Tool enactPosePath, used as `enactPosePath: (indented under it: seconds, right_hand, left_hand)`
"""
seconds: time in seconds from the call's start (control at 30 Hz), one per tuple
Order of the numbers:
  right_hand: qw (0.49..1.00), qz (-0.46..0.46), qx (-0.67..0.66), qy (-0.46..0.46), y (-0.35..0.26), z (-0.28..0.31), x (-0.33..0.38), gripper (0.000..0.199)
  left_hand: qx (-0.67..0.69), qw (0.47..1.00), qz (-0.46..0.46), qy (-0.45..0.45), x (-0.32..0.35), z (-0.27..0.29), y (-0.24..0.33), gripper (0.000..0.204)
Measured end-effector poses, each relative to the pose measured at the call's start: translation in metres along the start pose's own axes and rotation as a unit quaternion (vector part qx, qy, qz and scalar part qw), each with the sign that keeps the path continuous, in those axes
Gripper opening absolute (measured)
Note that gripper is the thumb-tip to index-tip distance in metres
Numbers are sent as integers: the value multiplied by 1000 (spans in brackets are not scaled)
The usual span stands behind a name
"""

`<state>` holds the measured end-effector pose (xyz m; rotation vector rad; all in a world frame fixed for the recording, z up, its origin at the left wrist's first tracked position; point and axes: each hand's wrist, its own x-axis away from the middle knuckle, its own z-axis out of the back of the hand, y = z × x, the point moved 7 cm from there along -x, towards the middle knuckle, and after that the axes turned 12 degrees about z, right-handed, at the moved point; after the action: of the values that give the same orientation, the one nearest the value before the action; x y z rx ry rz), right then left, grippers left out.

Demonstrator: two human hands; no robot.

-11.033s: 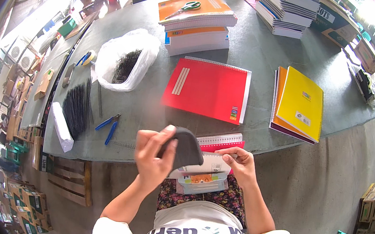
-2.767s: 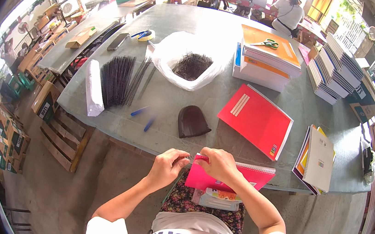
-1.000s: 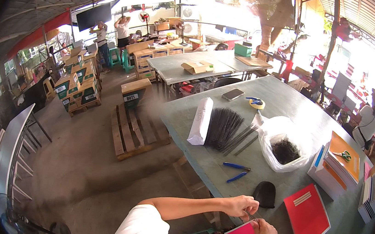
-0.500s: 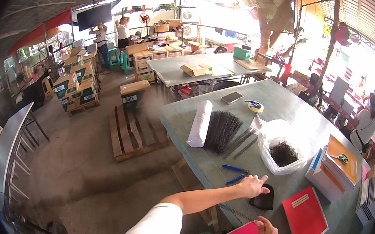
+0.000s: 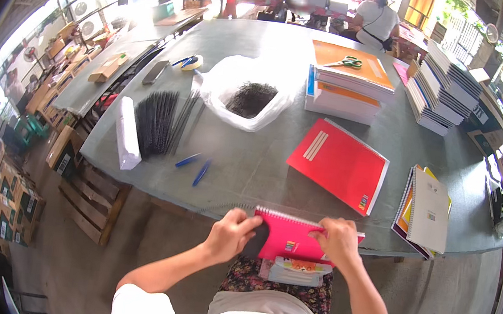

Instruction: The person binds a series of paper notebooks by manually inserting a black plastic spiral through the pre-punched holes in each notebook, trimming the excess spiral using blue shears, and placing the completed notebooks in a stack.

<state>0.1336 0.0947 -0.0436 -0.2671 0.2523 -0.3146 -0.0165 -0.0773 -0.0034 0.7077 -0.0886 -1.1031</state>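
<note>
A bright pink spiral notebook [image 5: 292, 239] is held at the table's near edge in front of me. My right hand [image 5: 340, 241] grips it near its upper right, fingers over the spiral edge and thumb on the cover. My left hand [image 5: 230, 236] is closed beside the notebook's upper left corner, its thumb against a dark rounded pad [image 5: 258, 239]. What its curled fingers hold is hidden. A thin dark wire coil [image 5: 221, 207] sticks out leftward from the notebook's top edge, above my left hand.
Blue-handled pliers [image 5: 201, 173], a bundle of black coils [image 5: 156, 122] and a white roll [image 5: 127, 136] lie left. Behind stands a white plastic bag [image 5: 232, 108] of dark coils. Right are a red notebook [image 5: 340, 166], other notebooks [image 5: 428, 208] and a stack with scissors [image 5: 352, 63].
My view has swung right and down. My left hand has come back from the pad and pliers to the pink notebook, which is now raised, with my right hand on its spiral edge.
</note>
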Motion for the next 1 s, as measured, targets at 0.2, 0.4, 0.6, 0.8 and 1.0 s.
enactPosePath:
  seconds: [0.2,0.4,0.6,0.8,1.0]
  right_hand:
    - [989,24,-21,146,-13,6,14,18]
    - [989,-3,-24,144,-11,6,17,16]
    - [988,30,-34,149,-18,6,15,7]
    - [987,51,-44,146,-15,5,13,11]
    - [986,30,-60,154,-12,4,16,11]
  left_hand:
    - [23,988,-8,153,6,6,-10,38]
    - [72,951,36,300,10,31,-5,34]
    - [30,983,-54,174,1,9,10,32]
    - [-7,980,-128,149,-15,24,35,31]
    - [-14,988,-31,148,-15,26,34,32]
